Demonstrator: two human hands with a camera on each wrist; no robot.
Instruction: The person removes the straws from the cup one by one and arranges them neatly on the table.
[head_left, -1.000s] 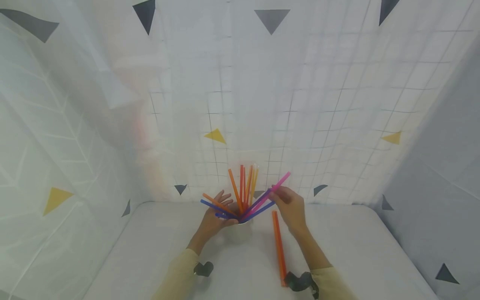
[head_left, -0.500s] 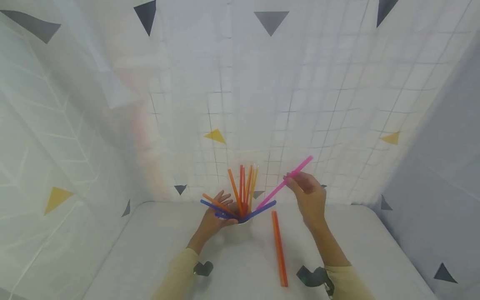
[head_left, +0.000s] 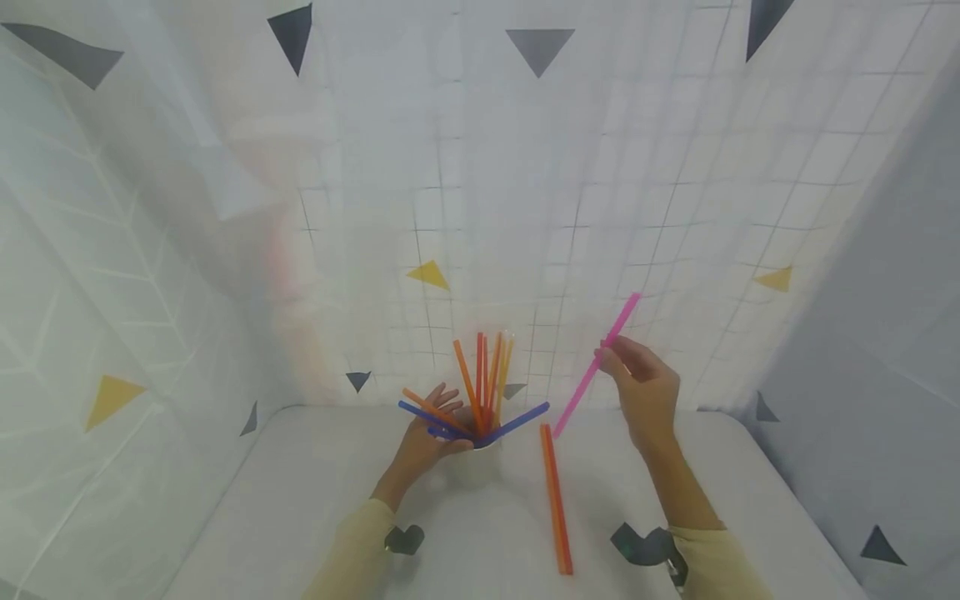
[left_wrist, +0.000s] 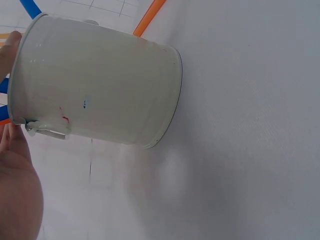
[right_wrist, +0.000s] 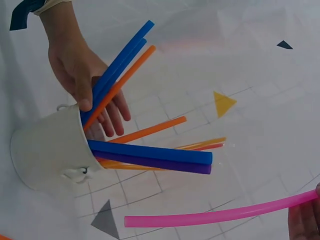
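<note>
Hanging backdrop: thin white cloth (head_left: 525,183) with a faint grid and scattered grey and yellow triangles, draped round the far and side edges of the table.
Table: smooth white top (head_left: 315,500) with rounded far corners; wide bare stretches at the left and right edges.
Cup: white, cylindrical, glossy (left_wrist: 100,85), a small wire loop at its rim, standing near the middle of the table toward the far edge.
Straws in cup: stiff plastic tubes, blue, purple and orange (head_left: 480,392), fanned out over the rim.
Orange straw: long and straight (head_left: 556,498), flat on the table just right of the cup, pointing toward the near edge.
Pink straw: smooth tube (head_left: 596,367), tilted in the air right of the cup, clear of the other straws.
Left hand: (head_left: 427,437) wraps the cup's left side, thumb at the rim.
Right hand: (head_left: 645,387) pinches the pink straw in its upper half, between thumb and fingertips.
</note>
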